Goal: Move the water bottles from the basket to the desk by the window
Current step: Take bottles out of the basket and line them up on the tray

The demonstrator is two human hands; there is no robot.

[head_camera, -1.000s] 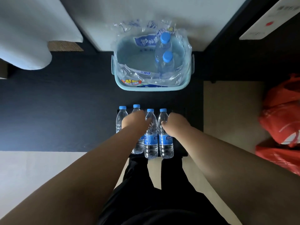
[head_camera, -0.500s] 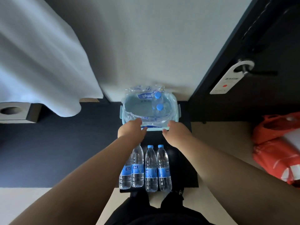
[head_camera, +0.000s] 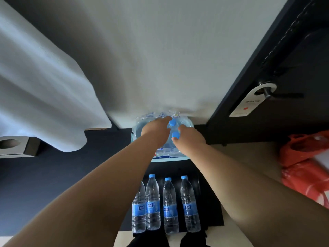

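Dim, cool daylight diffuses through the curtain [head_camera: 44,86] at left, shadowing the adjacent wall [head_camera: 160,50]. Wide-angle distortion bends frame edges.

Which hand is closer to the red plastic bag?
Right. The right hand reaches into the basket on the side toward the red bag; the left hand reaches in beside it, farther away.

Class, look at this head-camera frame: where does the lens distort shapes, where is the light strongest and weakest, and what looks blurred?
Head view: the wide lens slants the door edge and swells the near forearms; daylight lights wall and curtain, the floor is dark; the left hand and right hand at the basket look slightly soft, the standing bottles sharper.
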